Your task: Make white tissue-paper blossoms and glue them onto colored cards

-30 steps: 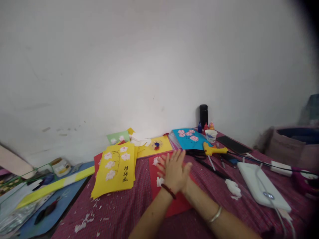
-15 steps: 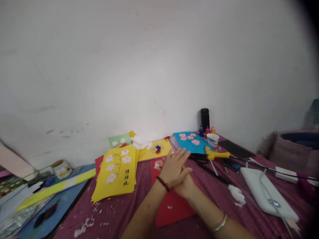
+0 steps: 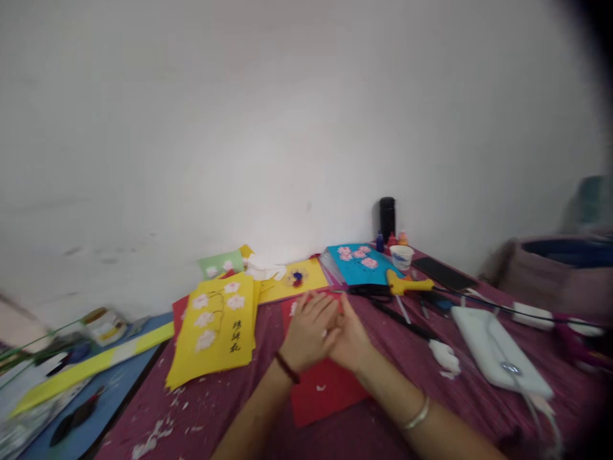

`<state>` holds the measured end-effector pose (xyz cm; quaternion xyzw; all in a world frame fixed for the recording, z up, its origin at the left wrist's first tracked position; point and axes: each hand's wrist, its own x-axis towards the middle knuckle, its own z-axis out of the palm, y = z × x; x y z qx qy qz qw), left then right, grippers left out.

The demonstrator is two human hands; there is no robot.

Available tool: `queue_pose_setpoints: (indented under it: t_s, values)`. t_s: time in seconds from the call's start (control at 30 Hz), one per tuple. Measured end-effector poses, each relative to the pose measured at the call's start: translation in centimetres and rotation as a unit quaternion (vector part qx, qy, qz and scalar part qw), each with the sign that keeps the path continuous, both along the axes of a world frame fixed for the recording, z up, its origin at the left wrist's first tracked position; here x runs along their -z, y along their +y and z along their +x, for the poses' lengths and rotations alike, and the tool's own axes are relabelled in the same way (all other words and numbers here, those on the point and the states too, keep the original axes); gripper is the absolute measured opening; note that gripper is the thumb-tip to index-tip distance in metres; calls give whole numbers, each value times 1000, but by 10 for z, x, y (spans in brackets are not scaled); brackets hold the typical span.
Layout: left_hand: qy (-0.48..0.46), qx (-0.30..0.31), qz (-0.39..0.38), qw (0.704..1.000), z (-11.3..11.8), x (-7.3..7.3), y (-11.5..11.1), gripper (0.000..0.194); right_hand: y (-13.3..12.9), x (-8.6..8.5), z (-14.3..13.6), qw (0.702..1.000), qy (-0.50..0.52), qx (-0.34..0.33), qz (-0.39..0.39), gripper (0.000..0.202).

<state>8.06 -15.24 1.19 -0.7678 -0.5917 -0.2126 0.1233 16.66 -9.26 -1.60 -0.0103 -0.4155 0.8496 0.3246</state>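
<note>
Above a red sheet [image 3: 325, 396], my left hand [image 3: 311, 332] lies across my right hand [image 3: 352, 338], the two pressed palm to palm and cupped. The fingers of my left hand are side by side and slightly bent over the right palm. Whatever may be between the palms is hidden. Part of a whitish flower shows on the red sheet behind my hands, and a small white scrap lies nearer. To the left is a stack of yellow sheets [image 3: 215, 345], the top one with pale pink flowers, branches and dark written characters.
A yellow glue gun [image 3: 407, 283], a white bowl [image 3: 401, 257], a black flask [image 3: 387, 218] and a white power bank-like slab [image 3: 500, 351] stand or lie to the right. A blue flowered sheet [image 3: 359, 271] is at the back. White scraps [image 3: 153, 441] litter the front left of the cloth.
My hands have gone from crossed flat palms with fingers pointing up-right to a more cupped clasp, a little farther left. The view has shifted slightly.
</note>
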Motion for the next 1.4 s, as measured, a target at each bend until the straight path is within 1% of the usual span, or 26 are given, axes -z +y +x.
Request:
queue_pose_setpoints:
  t_s: [0.03,0.07,0.13,0.17,0.2,0.27,0.3,0.33,0.37,0.43,0.47,0.57,0.67,0.73,0.77,0.8,0.83,0.9,0.93,1.0,1.07,1.13,1.23,1.27,1.33,1.4]
  values:
    - [24,7,2,1000,-15,7,-6,42,1,-3,3,1000,-12,13,12,62]
    - [37,10,8,999,-32,14,-12,43,3,-6,8,997,-37,34,53,64]
    - [41,-17,16,999,-70,29,-24,49,11,-14,22,975,-111,80,177,60]
    - [33,-44,27,998,-89,35,-28,50,16,-18,33,930,-180,112,302,55]
    - [31,-70,20,997,-107,39,-30,49,23,-22,47,892,-225,126,370,46]
    - [43,-133,9,990,-135,42,-34,42,38,-28,85,829,-294,148,453,29]
    - [66,-168,17,983,-143,40,-35,38,45,-29,107,796,-326,166,482,26]
    - [89,-207,28,974,-147,37,-35,35,52,-28,130,742,-374,188,523,26]
    - [110,-244,43,963,-146,33,-36,35,59,-26,152,687,-421,200,557,27]
    - [133,-297,79,942,-135,21,-34,36,68,-17,191,625,-472,189,593,30]
    - [130,-304,92,939,-126,15,-33,36,71,-10,205,598,-490,177,609,33]
    - [94,-262,104,955,-94,-4,-28,35,70,10,225,541,-520,141,646,32]
    - [48,-189,76,978,-68,-13,-26,30,65,15,217,514,-526,135,665,25]
    - [9,-155,21,988,-56,-8,-26,30,64,6,202,519,-507,147,672,24]
    - [-15,-146,-19,989,-51,-3,-27,31,63,-1,192,535,-486,159,672,24]
    - [-33,-144,-70,987,-46,5,-26,32,63,-9,181,564,-455,171,667,25]
    - [-44,-152,-122,980,-42,13,-26,33,63,-16,168,612,-415,180,648,25]
    - [-46,-173,-209,961,-34,30,-25,34,62,-26,137,725,-328,180,578,27]
    - [-43,-183,-226,956,-31,38,-25,28,61,-27,119,776,-292,170,532,27]
    - [-42,-198,-228,952,-33,46,-27,21,59,-26,82,830,-255,152,473,28]
    - [-48,-217,-206,953,-46,44,-34,20,54,-20,46,859,-239,135,432,28]
    - [-59,-242,-182,951,-64,34,-45,22,48,-12,16,888,-223,123,383,24]
    - [-74,-284,-137,946,-83,15,-56,37,38,-1,-13,919,-203,107,320,15]
    - [-98,-278,-118,948,-84,11,-55,44,35,3,-18,926,-200,101,305,12]
    - [-203,-216,-78,952,-77,8,-47,49,32,9,-24,934,-198,91,284,9]
    - [-338,-124,-48,932,-64,11,-32,40,30,14,-26,939,-197,85,269,12]
